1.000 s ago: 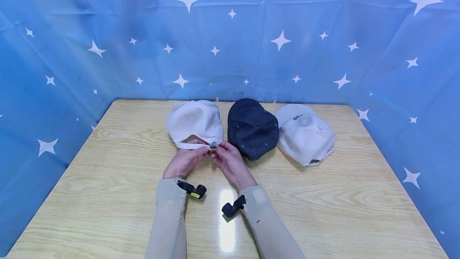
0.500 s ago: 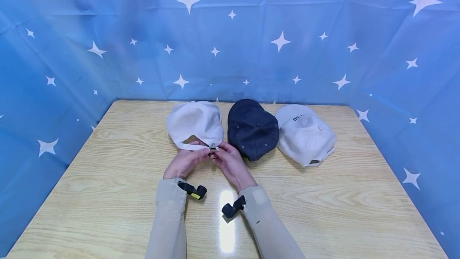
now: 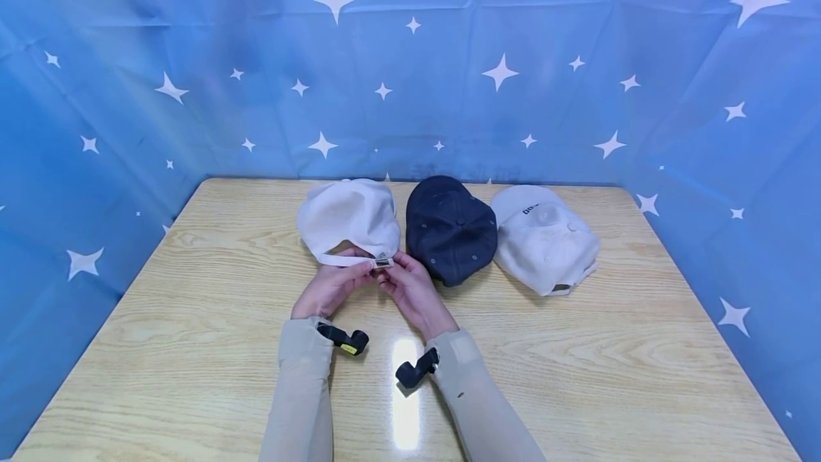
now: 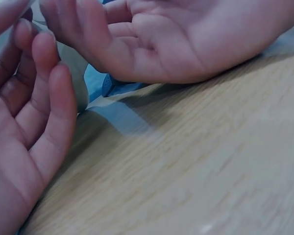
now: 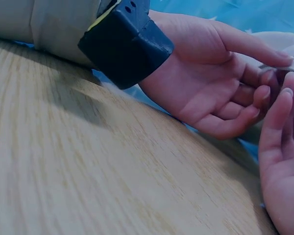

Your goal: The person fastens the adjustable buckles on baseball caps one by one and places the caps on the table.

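A white cap sits at the left of the row in the head view, its back opening and white strap turned toward me. My left hand pinches the strap, thumb on top, just left of the small metal buckle. From the other side, my right hand pinches the strap at the buckle's right end. The fingertips of both hands nearly meet. In the right wrist view my left thumb presses on the buckle area, while the right fingers come up from below.
A dark navy cap lies just right of the white one, close to my right hand. Beyond it is an off-white cap with dark lettering. The wooden table ends at a blue star-patterned curtain.
The buckle has tipped slightly between my fingertips and shows more of its face now. Both hands keep their places, and the caps have not moved.
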{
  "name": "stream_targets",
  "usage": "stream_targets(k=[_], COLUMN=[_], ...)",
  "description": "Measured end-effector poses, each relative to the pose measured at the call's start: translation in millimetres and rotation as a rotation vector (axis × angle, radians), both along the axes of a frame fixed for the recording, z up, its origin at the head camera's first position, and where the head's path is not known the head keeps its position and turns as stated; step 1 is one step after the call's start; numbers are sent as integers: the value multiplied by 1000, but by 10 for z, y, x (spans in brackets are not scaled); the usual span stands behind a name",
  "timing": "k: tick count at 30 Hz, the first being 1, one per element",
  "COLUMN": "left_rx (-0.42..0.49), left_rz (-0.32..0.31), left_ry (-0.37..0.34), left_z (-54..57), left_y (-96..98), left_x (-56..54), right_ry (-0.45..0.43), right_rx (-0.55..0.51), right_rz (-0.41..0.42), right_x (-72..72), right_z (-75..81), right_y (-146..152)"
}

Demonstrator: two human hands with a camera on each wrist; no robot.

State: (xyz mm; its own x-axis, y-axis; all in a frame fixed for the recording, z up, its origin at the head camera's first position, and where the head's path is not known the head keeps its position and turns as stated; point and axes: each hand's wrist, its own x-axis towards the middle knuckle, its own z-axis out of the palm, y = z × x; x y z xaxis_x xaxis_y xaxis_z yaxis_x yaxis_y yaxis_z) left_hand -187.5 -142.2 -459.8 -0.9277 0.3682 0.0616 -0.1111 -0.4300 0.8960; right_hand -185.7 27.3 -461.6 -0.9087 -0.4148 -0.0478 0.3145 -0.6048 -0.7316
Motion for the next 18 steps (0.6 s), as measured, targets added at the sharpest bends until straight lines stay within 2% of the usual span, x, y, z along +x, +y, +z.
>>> stream_targets(k=[7,18], left_rx=[12,11], left_rz=[44,40], left_ry=[-17,-32], left_z=[-7,6], left_y=[-14,-35], left_x=[-1,0], right_ry=[-16,-33], right_rx=[-5,-12], right_rz=[-5,-16], right_x=[1,4], right_z=[6,20], right_y=[3,4])
